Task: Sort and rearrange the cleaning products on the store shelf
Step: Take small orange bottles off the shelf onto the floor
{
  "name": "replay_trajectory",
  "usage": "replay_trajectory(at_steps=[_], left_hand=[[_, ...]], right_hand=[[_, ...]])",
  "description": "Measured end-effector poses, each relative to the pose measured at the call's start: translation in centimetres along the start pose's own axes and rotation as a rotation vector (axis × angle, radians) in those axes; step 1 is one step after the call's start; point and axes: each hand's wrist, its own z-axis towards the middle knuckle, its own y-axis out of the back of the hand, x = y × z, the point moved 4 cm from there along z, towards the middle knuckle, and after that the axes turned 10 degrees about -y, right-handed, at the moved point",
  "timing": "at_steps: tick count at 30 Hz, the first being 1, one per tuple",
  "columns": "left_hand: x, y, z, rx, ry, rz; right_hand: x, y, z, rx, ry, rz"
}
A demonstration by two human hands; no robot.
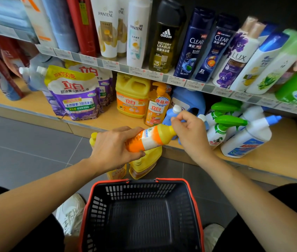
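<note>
Left of the orange bottle (149, 138), purple refill pouches (75, 95) stand grouped on the lower shelf (280, 157). The left hand (113, 148) wraps round the bottle's base, carrying its weight as it lies tilted just in front of the shelf edge. Directly below the bottle, yellow jugs (144, 164) sit on the floor by a black basket (144, 206), apparently awaiting sorting. At the bottle's right end the right hand (189, 128) curls over the yellow neck, probably to steer it shelfward, near the green-trigger sprays (224, 128).
</note>
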Motion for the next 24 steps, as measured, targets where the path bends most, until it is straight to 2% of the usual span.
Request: replay_trajectory(at_steps=[5, 11, 15, 20, 24], left_hand=[[0.8, -0.5, 0.2, 0.062, 0.096, -0.121], [1.0, -1.5, 0.6, 0.196, 0.204, -0.665], [1.0, -1.9, 0.5, 0.195, 0.260, -0.822], [1.6, -1.6, 0.6, 0.103, 0.404, -1.030], [1.4, -0.7, 1.3, 0.003, 0.458, -1.140]], right_hand=[[0.6, 0.4, -0.2, 0.129, 0.110, -0.006], [1.4, 0.9, -0.3, 0.293, 0.187, 0.059], [0.9, 0.8, -0.6, 0.324, 0.153, 0.145], [-0.3, 0.1, -0.6, 0.329, -0.003, 0.214], [-2.6, -2.1, -1.9, 0.547, -0.213, 0.031]])
